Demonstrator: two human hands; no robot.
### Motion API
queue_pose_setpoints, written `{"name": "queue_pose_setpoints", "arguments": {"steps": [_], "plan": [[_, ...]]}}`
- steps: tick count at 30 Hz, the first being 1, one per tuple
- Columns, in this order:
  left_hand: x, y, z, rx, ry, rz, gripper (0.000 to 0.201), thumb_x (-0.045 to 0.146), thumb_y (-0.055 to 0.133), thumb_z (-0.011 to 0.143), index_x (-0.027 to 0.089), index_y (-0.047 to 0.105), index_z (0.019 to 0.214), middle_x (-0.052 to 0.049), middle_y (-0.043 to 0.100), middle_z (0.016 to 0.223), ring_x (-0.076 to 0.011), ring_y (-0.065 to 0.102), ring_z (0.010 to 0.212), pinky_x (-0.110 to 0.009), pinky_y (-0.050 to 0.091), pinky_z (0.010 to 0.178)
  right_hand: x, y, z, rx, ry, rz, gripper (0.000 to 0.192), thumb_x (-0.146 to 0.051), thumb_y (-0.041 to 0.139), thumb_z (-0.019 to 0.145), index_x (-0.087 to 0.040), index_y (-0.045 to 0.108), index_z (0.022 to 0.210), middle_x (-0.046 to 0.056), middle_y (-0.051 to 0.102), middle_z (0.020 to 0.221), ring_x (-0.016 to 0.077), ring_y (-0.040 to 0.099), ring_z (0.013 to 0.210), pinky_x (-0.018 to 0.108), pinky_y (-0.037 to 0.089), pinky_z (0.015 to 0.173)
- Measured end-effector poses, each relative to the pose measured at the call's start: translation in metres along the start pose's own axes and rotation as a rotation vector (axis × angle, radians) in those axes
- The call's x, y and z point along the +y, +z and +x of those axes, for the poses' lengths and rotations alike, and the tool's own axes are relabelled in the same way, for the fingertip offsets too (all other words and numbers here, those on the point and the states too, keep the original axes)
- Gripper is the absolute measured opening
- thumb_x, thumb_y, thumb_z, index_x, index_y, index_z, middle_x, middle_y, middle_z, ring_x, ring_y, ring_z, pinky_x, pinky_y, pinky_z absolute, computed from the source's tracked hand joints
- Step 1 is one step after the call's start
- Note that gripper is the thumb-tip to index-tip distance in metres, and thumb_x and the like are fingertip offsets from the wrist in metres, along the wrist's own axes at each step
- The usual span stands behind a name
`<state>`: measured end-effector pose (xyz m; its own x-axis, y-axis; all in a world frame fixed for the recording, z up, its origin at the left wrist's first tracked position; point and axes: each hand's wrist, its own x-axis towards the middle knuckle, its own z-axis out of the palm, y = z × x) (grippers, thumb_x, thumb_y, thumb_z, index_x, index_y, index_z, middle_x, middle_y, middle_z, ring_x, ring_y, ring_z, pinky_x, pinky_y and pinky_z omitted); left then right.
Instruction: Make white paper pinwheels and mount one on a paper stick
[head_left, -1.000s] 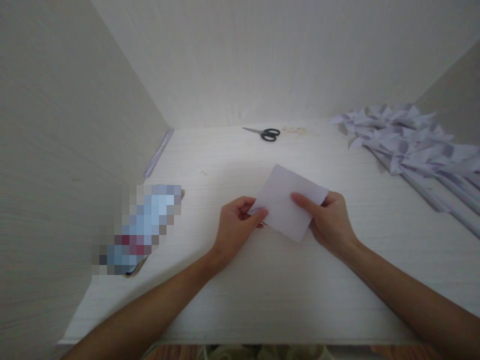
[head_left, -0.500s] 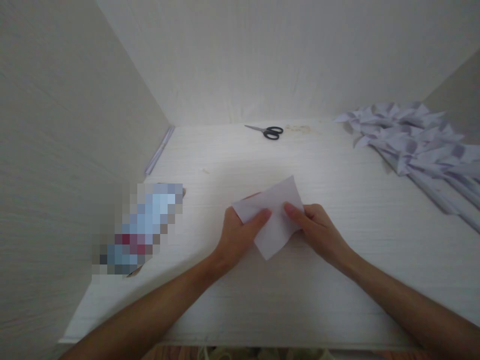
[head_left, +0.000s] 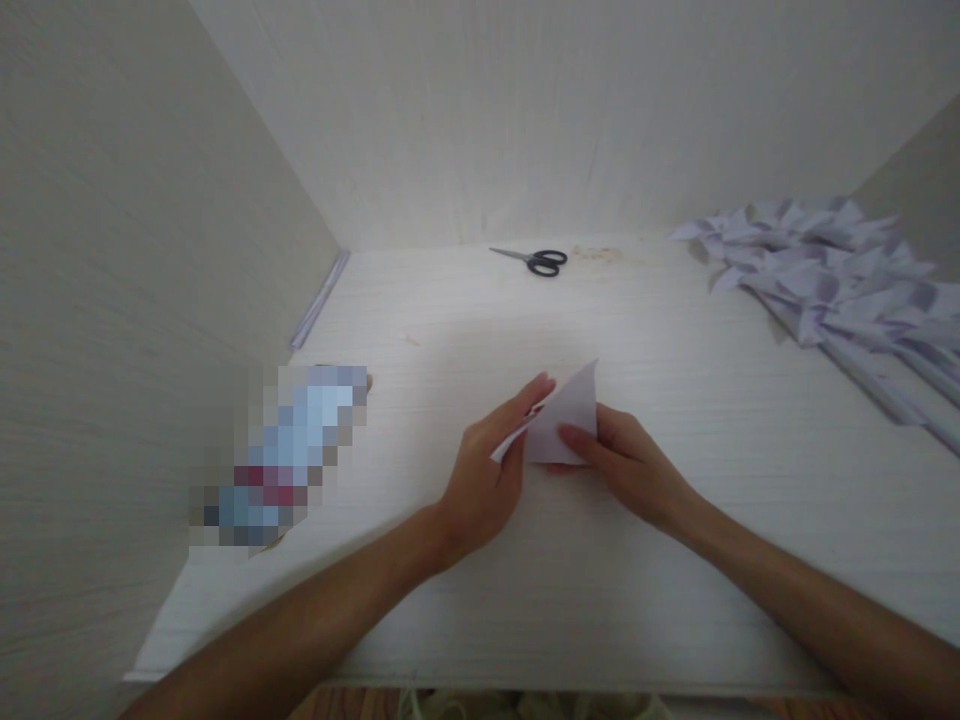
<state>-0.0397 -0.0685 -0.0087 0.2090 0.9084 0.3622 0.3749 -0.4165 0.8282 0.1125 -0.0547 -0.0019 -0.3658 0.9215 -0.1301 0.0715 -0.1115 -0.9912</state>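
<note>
A small white sheet of paper (head_left: pixel 566 420), bent over into a pointed triangular shape, is held between both hands just above the white tabletop (head_left: pixel 570 590). My left hand (head_left: pixel 487 470) has its fingers stretched along the paper's left edge. My right hand (head_left: pixel 626 465) pinches the paper's lower right part with thumb on top. The lower part of the paper is hidden behind the fingers.
A pile of folded white paper pieces (head_left: pixel 832 280) lies at the right rear. Black-handled scissors (head_left: pixel 536 261) rest near the back wall. A pixelated object (head_left: pixel 289 450) sits at the left. A thin strip (head_left: pixel 320 298) lies along the left wall.
The paper went from a flat rectangle to a folded triangle. Both hands turned it and closed it up; my left fingers stretched out along its edge.
</note>
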Motion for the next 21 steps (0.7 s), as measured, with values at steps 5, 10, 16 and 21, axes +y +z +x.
{"name": "queue_pose_setpoints", "arguments": {"steps": [5, 10, 16, 21], "plan": [[0.0024, 0.002, -0.0021, -0.147, 0.223, 0.321, 0.056, 0.007, 0.031, 0.078, 0.016, 0.017, 0.132, -0.012, 0.031, 0.135, -0.019, 0.029, 0.124, -0.04, 0.031, 0.099, 0.0016, 0.0039, -0.0012, -0.034, -0.036, 0.062, 0.014, -0.025, 0.05, 0.074, -0.02, 0.054, 0.086, 0.003, 0.06, 0.082, 0.0175, 0.056, 0.076, 0.033, 0.049, 0.068], [0.0032, 0.0047, -0.0021, -0.21, 0.21, 0.565, 0.068, 0.007, 0.033, 0.073, 0.014, 0.004, 0.133, -0.015, 0.018, 0.14, -0.0241, 0.017, 0.128, -0.044, 0.029, 0.099, -0.0002, 0.0058, -0.0014, -0.073, -0.067, 0.035, 0.02, -0.021, 0.046, 0.074, -0.02, 0.056, 0.092, 0.003, 0.061, 0.082, 0.0178, 0.054, 0.08, 0.033, 0.046, 0.073], [0.0034, 0.0046, -0.0014, -0.232, 0.183, 0.66, 0.067, 0.013, 0.036, 0.073, 0.01, 0.006, 0.133, -0.017, 0.017, 0.14, -0.0266, 0.018, 0.127, -0.042, 0.032, 0.096, 0.0004, 0.008, -0.0023, -0.121, 0.081, 0.342, 0.025, -0.02, 0.051, 0.064, -0.018, 0.057, 0.088, 0.003, 0.061, 0.085, 0.0167, 0.055, 0.08, 0.03, 0.045, 0.071], [0.005, 0.0048, -0.0011, -0.23, 0.142, 0.672, 0.071, 0.022, 0.041, 0.072, 0.008, 0.006, 0.132, -0.019, 0.016, 0.14, -0.0291, 0.019, 0.127, -0.043, 0.032, 0.095, -0.0023, 0.0083, -0.0031, -0.155, 0.108, 0.444, 0.034, -0.044, 0.052, 0.069, -0.019, 0.056, 0.092, 0.005, 0.061, 0.087, 0.0171, 0.057, 0.079, 0.03, 0.045, 0.073]]}}
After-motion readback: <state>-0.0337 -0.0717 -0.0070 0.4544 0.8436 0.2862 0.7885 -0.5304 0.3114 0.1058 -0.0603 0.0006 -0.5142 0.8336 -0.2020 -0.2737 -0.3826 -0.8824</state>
